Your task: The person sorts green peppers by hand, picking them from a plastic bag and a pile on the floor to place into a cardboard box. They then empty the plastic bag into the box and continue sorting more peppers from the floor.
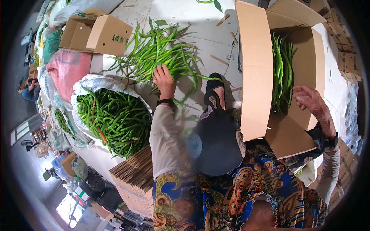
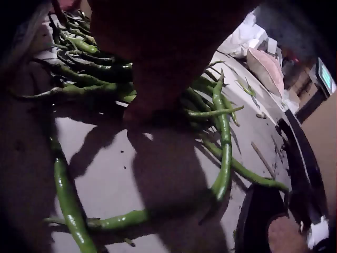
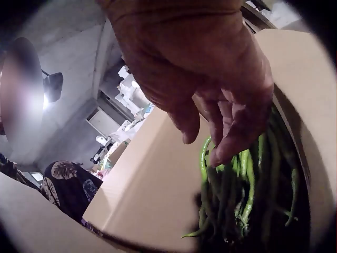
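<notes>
A: Item one, the left grip?
B: Left grip [image 1: 163,81], bare hand, fingers down on the green pepper heap [image 1: 148,57]—whether they have closed on any pepper I cannot tell, the left wrist view being too dark there.

A: Item two, the right grip?
B: Right grip [image 1: 308,101], released; fingers loosely bent, nothing held. Located at the open carton [image 1: 255,73], near the boxed peppers [image 1: 283,73]. Contact with them: cannot be told.

A: Fittings?
B: One dark band [image 1: 165,101] on the left wrist, one bulkier dark device [image 1: 327,141] on the right.

A: And the peppers, by lot?
B: Three lots. First, the heap on the pale floor [image 1: 204,23], far and left of centre, long green pods lying at many angles, a few straggling from its edge. Second, the boxed lot, pods laid roughly side by side inside the carton, at right. Third, sacked peppers [image 1: 115,119], filling an open white sack [image 1: 83,82] at left, a few reddish pods among the green.

A: Surroundings?
B: Between heap and carton, one foot in a dark sandal [image 1: 214,85]. Far left, a smaller open carton [image 1: 110,34] with green print, and a pink sack [image 1: 69,71] beside the white one. Near left, a stack of flattened cardboard [image 1: 133,169]—edges showing.
</notes>
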Tool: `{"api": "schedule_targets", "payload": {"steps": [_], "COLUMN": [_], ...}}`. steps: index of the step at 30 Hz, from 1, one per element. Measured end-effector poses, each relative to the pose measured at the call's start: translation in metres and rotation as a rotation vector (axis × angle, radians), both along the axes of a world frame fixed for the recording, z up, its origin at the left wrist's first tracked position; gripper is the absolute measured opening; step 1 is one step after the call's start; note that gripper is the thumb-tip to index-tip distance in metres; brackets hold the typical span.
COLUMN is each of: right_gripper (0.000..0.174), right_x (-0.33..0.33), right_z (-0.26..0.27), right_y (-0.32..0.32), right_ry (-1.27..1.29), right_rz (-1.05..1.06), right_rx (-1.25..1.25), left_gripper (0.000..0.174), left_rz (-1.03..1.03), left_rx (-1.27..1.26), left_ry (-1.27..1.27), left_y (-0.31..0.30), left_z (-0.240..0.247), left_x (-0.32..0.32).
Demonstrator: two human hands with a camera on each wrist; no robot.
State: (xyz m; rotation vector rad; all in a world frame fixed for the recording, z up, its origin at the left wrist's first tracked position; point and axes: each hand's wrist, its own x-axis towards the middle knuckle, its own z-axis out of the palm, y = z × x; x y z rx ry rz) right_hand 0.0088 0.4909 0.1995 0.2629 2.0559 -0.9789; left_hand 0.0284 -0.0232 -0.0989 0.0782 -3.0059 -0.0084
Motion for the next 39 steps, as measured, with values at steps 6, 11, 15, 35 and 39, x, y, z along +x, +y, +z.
{"api": "schedule_targets", "payload": {"steps": [6, 11, 15, 35, 39], "right_gripper": [0.048, 0.047, 0.046, 0.043, 0.043], "right_x": [-0.003, -0.004, -0.006, -0.003, -0.001], "right_z": [0.000, 0.000, -0.003, 0.028, 0.041], "right_y": [-0.010, -0.013, -0.016, -0.021, -0.029], "right_ry": [-0.009, -0.006, 0.009, 0.058, 0.099], "right_rz": [0.029, 0.015, 0.060, 0.027, 0.013], "right_rx": [-0.036, -0.044, -0.053, -0.085, -0.132], "left_gripper": [0.019, 0.013, 0.017, 0.038, 0.036], "left_rz": [0.034, -0.105, -0.098, 0.291, 0.304], "left_rx": [-0.024, -0.076, -0.025, 0.483, 0.922], "left_ry": [-0.153, -0.023, -0.140, -0.378, -0.241], "left_y": [-0.006, -0.004, 0.012, -0.005, -0.026], "left_z": [0.022, -0.020, -0.004, 0.067, 0.101], "left_x": [-0.014, 0.012, 0.026, 0.052, 0.049]}}
